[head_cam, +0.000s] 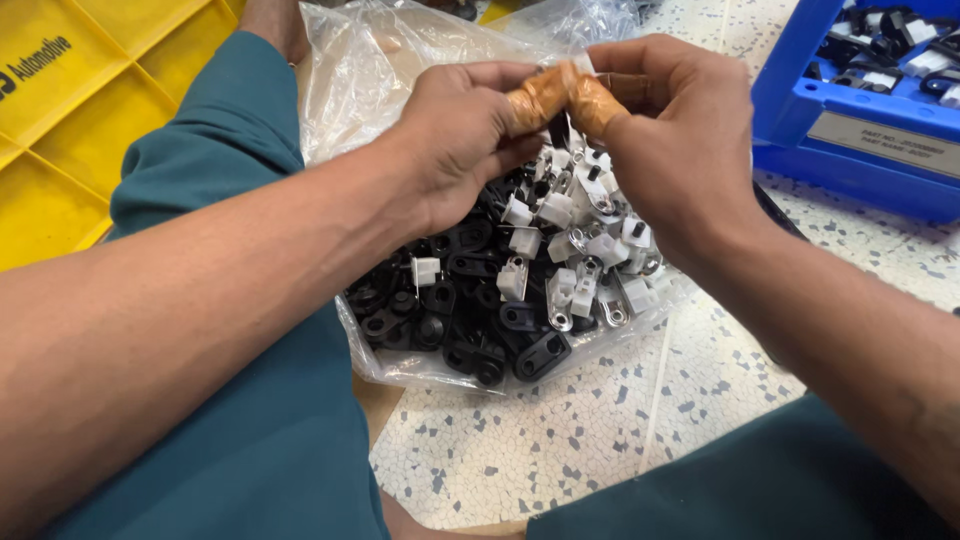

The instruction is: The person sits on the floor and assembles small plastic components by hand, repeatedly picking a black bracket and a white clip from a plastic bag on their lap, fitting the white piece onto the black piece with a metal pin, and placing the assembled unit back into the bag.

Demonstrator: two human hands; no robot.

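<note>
At frame centre-top, the left hand and right hand pinch one small clip together above a clear bag of black and white clips.

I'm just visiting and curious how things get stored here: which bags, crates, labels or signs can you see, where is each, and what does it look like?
Clear plastic bag: centre, on the floor between the knees, open, full of small black and white parts.
Yellow crate: upper left, moulded plastic with dark printed lettering.
Blue crate: upper right, holding black and white parts.
Label: on the blue crate's front wall, pale rectangular strip with dark print.
</note>
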